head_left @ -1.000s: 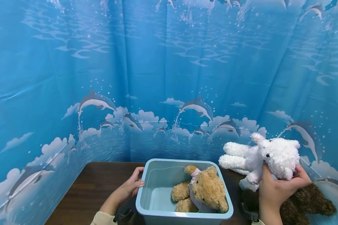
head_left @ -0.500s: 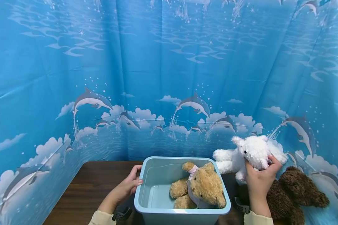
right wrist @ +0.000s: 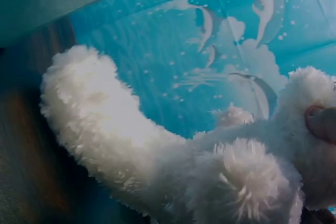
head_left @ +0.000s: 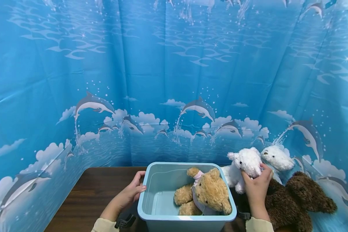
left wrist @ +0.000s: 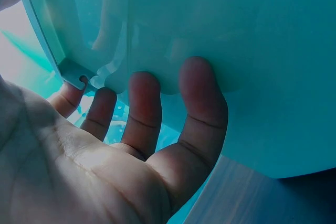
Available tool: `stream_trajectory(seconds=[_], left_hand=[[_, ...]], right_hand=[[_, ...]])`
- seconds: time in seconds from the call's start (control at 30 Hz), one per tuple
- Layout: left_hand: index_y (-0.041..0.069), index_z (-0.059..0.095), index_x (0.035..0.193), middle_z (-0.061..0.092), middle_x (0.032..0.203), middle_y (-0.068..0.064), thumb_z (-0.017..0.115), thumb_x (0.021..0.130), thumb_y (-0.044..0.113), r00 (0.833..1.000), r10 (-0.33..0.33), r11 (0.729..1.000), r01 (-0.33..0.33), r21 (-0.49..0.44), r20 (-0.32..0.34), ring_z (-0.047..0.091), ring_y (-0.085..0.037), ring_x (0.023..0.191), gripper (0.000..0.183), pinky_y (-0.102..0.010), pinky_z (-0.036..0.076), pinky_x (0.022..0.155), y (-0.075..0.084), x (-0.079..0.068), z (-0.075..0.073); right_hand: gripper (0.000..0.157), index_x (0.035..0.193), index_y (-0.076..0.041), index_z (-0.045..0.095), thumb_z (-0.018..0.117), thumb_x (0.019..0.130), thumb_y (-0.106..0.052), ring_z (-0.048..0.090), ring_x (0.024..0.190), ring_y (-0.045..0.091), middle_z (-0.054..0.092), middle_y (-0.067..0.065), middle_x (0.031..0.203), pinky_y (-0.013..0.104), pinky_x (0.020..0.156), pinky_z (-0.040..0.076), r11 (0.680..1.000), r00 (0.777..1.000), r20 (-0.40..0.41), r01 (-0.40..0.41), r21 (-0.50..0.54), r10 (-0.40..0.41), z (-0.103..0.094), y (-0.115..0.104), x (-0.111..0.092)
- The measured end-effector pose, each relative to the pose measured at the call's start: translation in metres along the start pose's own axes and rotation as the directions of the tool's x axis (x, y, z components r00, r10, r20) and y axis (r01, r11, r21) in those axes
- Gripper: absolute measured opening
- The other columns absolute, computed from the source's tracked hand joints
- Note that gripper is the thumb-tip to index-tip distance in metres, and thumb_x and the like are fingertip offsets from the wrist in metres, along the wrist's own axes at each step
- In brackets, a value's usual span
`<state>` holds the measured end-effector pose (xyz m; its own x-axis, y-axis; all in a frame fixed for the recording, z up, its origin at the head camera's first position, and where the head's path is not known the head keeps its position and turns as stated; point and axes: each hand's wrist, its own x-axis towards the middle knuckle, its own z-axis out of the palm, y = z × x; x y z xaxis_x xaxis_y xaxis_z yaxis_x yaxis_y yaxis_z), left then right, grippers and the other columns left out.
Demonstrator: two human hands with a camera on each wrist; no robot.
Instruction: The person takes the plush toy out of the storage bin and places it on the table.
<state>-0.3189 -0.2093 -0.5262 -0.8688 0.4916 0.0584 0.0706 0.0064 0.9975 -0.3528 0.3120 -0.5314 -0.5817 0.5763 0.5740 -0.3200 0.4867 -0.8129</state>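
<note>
My right hand (head_left: 256,187) grips a white plush animal (head_left: 246,161) by its head, just right of the bin. Its fluffy limbs (right wrist: 100,114) fill much of the right wrist view, where my thumb (right wrist: 321,123) presses into the fur. A light-blue plastic bin (head_left: 159,217) stands in front of me. Inside, a tan teddy bear (head_left: 213,190) in a pale top leans in the right half. With the thumb at the rim, my left hand (head_left: 130,191) holds the bin's left side; its fingers (left wrist: 144,98) lie along the outer wall.
A brown plush animal (head_left: 293,201) lies to the right of my right hand. Behind it sits another white plush (head_left: 278,158). The dark wooden table (head_left: 90,196) extends left of the bin. A blue dolphin-print curtain (head_left: 162,80) hangs behind.
My right hand has brought the white plush animal left, closer to the bin. The other white plush behind it has come into view. The left hand stays on the bin.
</note>
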Motion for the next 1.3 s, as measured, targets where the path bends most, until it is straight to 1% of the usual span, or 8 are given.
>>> stream_trajectory(seconds=[0.33, 0.57, 0.67, 0.8, 0.93, 1.03, 1.13, 1.3], left_hand=[[0.013, 0.018, 0.158, 0.033, 0.154, -0.032, 0.053, 0.106, 0.038, 1.000, -0.016, 1.000, 0.016, -0.005, -0.023, 0.053, -0.038, 0.134, 0.068, -0.050, 0.057, 0.107, 0.000, 0.000, 0.002], [0.013, 0.017, 0.159, 0.033, 0.155, -0.032, 0.051, 0.107, 0.039, 1.000, -0.025, 1.000, 0.025, -0.005, -0.013, 0.055, -0.037, 0.134, 0.067, -0.048, 0.058, 0.106, -0.002, -0.001, 0.002], [0.013, 0.017, 0.159, 0.034, 0.153, -0.033, 0.051, 0.107, 0.039, 1.000, -0.022, 1.000, 0.022, -0.007, -0.011, 0.056, -0.037, 0.133, 0.067, -0.047, 0.058, 0.106, -0.002, -0.001, 0.001], [0.013, 0.017, 0.159, 0.034, 0.153, -0.033, 0.050, 0.107, 0.038, 1.000, -0.016, 1.000, 0.016, -0.011, -0.008, 0.056, -0.037, 0.133, 0.066, -0.047, 0.058, 0.105, -0.002, 0.000, 0.000], [0.013, 0.017, 0.159, 0.032, 0.154, -0.033, 0.049, 0.107, 0.037, 1.000, -0.014, 1.000, 0.014, -0.014, -0.009, 0.054, -0.037, 0.134, 0.065, -0.048, 0.058, 0.106, -0.002, -0.001, 0.001], [0.013, 0.017, 0.158, 0.031, 0.155, -0.032, 0.049, 0.107, 0.037, 1.000, -0.018, 1.000, 0.018, -0.011, -0.011, 0.053, -0.037, 0.134, 0.065, -0.048, 0.058, 0.106, -0.001, -0.001, 0.001], [0.013, 0.018, 0.158, 0.031, 0.155, -0.031, 0.050, 0.107, 0.038, 1.000, -0.019, 1.000, 0.019, -0.007, -0.015, 0.053, -0.038, 0.134, 0.066, -0.049, 0.058, 0.106, 0.000, 0.000, 0.002], [0.014, 0.018, 0.158, 0.029, 0.157, -0.028, 0.050, 0.106, 0.040, 1.000, -0.021, 1.000, 0.021, 0.005, -0.022, 0.052, -0.038, 0.134, 0.067, -0.050, 0.058, 0.107, 0.000, 0.000, 0.002]], right_hand=[[0.083, 0.155, -0.001, 0.039, 0.087, 0.087, -0.002, 0.039, 0.148, 0.052, 0.036, 0.031, 0.157, 0.073, 0.122, 0.032, 0.999, 0.999, 0.019, -0.046, 0.014, 0.046, 0.002, 0.009, -0.001], [0.089, 0.166, -0.007, 0.023, 0.078, 0.096, -0.003, 0.034, 0.157, 0.048, 0.032, 0.026, 0.169, 0.069, 0.128, 0.025, 0.990, 0.990, 0.077, -0.126, 0.059, 0.122, 0.005, 0.015, -0.004], [0.094, 0.167, -0.007, 0.018, 0.079, 0.095, -0.002, 0.032, 0.158, 0.048, 0.025, 0.025, 0.171, 0.071, 0.125, 0.030, 0.984, 0.984, 0.086, -0.165, 0.073, 0.159, 0.006, 0.016, -0.005], [0.111, 0.171, -0.008, 0.009, 0.086, 0.091, -0.010, 0.025, 0.157, 0.054, 0.014, 0.028, 0.171, 0.075, 0.121, 0.032, 0.981, 0.972, 0.131, -0.196, 0.003, 0.194, 0.009, 0.019, -0.004], [0.124, 0.174, -0.008, 0.000, 0.087, 0.087, -0.006, 0.019, 0.153, 0.062, 0.007, 0.036, 0.170, 0.079, 0.118, 0.027, 0.981, 0.965, 0.199, -0.148, -0.129, 0.171, 0.010, 0.026, -0.006], [0.119, 0.176, -0.011, 0.003, 0.080, 0.085, 0.004, 0.025, 0.150, 0.062, 0.008, 0.037, 0.168, 0.078, 0.113, 0.034, 0.980, 0.964, 0.212, -0.131, -0.152, 0.162, 0.009, 0.029, -0.007], [0.107, 0.175, -0.012, 0.013, 0.067, 0.086, 0.013, 0.032, 0.151, 0.058, 0.011, 0.033, 0.166, 0.073, 0.114, 0.042, 0.985, 0.966, 0.198, -0.155, -0.079, 0.168, 0.009, 0.030, -0.007], [0.096, 0.175, -0.011, 0.017, 0.058, 0.091, 0.011, 0.037, 0.150, 0.059, 0.020, 0.036, 0.165, 0.070, 0.112, 0.046, 0.982, 0.960, 0.224, -0.147, -0.120, 0.171, 0.005, 0.029, -0.006]])
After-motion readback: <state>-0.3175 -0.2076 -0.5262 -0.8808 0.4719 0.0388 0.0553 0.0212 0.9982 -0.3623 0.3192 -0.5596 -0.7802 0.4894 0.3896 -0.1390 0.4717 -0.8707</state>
